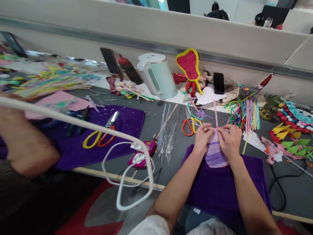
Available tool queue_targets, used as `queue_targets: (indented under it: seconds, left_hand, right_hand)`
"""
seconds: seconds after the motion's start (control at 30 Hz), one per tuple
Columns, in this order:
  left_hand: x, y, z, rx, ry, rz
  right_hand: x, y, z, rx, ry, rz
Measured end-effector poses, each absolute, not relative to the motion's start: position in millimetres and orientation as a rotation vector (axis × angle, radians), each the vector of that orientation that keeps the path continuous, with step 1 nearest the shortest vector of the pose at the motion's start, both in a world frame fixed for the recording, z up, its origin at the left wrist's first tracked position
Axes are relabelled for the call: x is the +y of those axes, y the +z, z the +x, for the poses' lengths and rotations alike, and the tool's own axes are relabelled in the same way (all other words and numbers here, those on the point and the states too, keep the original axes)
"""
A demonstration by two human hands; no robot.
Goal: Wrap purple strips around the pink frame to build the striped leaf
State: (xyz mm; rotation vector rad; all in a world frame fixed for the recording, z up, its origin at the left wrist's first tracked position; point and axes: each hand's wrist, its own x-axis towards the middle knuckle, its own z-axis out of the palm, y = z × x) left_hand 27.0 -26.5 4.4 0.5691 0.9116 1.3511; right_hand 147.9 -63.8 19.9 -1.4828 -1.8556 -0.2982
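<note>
Over a folded purple cloth (217, 186), both hands pinch a flat, fan-shaped craft piece (215, 155) in striped shades of purple. A pink twisted stem (215, 112) rises from its far end. My left hand (203, 135) has thumb and fingers closed on the left side, where stem and body meet. From the right, my right hand (230, 138) grips the same join, its fingertips close to the left ones. The fingers hide the join itself. Just left of my left hand lie scissors with red and yellow handles (187, 128).
Pipe cleaners (246, 109) and a pink glue gun (271, 153) lie at right. A kettle (164, 78) and a red-and-yellow fan (190, 65) stand behind. Thin wires (168, 140) lie left, near a white looped frame (148, 169). Another person's arm (26, 143) rests far left.
</note>
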Motion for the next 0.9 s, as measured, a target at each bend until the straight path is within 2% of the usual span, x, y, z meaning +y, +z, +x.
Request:
queue_targets:
  seconds: [0.3, 0.9]
  left_hand:
    - [-30, 8, 28, 0.902, 1.350, 0.676]
    - [-32, 7, 30, 1.035, 1.465, 1.052]
  right_hand:
    - [-65, 29, 144, -1.951, -0.396, -1.461]
    - [-41, 45, 156, -2.237, -0.171, -1.426]
